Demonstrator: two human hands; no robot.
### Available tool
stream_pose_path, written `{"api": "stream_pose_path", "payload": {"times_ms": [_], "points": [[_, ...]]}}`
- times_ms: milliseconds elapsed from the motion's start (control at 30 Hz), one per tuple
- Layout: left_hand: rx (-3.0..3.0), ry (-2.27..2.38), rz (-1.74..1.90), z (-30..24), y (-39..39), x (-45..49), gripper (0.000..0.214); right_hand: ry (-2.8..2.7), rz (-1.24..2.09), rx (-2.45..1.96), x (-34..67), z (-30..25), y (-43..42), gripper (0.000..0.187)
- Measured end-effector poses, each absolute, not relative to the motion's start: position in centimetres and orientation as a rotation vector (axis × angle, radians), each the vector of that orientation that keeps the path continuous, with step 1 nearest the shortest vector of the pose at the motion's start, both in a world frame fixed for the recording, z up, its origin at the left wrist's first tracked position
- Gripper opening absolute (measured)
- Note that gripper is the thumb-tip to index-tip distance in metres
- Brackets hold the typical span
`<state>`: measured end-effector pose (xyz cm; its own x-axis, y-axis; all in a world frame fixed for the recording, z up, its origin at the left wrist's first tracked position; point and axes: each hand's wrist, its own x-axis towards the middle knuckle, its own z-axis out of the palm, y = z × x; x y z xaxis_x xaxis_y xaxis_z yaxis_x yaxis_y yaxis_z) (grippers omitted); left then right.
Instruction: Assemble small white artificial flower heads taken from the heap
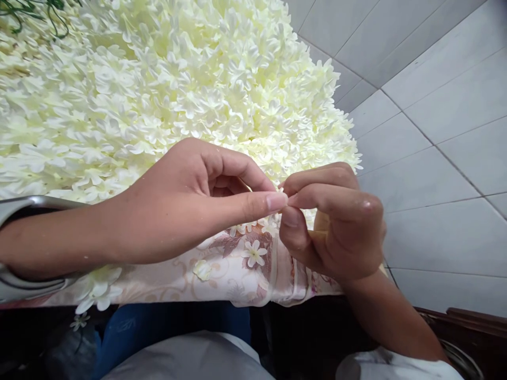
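My left hand (pixel 206 195) reaches in from the left, thumb and forefinger pinched together. Its tips meet those of my right hand (pixel 336 216), whose thumb and forefinger are also closed in a pinch. A tiny whitish bit shows between the touching fingertips; most of it is hidden, so I cannot tell its kind. Behind both hands rises a large heap of pale cream artificial flower heads (pixel 190 89). Below the fingers, a single white flower (pixel 254 254) and a loose petal (pixel 203 269) lie on the patterned cloth (pixel 158 282).
Green wiry stems (pixel 55 18) lie at the top left corner. Grey-white wall tiles (pixel 435 211) fill the right side. A white flower cluster (pixel 99 289) hangs at the cloth's front edge. Blue fabric (pixel 178 322) shows beneath the table edge.
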<state>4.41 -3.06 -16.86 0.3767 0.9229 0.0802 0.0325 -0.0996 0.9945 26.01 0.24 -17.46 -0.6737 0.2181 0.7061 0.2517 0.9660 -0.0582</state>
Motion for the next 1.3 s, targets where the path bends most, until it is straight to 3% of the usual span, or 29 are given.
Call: {"api": "stream_pose_path", "payload": {"times_ms": [367, 567, 700, 1067, 1300], "points": [[1.574, 1.032, 1.065, -16.9, -3.1, 4.5, 0.013, -2.227, 0.151, -0.381, 25.7, -18.2, 0.3, 0.028], [1.764, 1.080, 1.153, -17.0, -3.6, 4.4, 0.015, -2.204, 0.202, -0.412, 25.5, -18.5, 0.1, 0.003], [1.885, 1.089, 1.154, -17.0, -3.9, 4.3, 0.016, -2.291, 0.145, -0.454, 25.8, -18.4, 0.2, 0.021], [2.239, 1.242, 1.227, -17.3, -3.8, 4.4, 0.017, -2.412, 0.003, -0.537, 25.5, -17.9, -0.4, 0.012], [2.360, 1.251, 1.342, -17.6, -4.0, 4.5, 0.016, -2.301, 0.186, -0.635, 25.4, -18.3, -0.6, 0.015]]}}
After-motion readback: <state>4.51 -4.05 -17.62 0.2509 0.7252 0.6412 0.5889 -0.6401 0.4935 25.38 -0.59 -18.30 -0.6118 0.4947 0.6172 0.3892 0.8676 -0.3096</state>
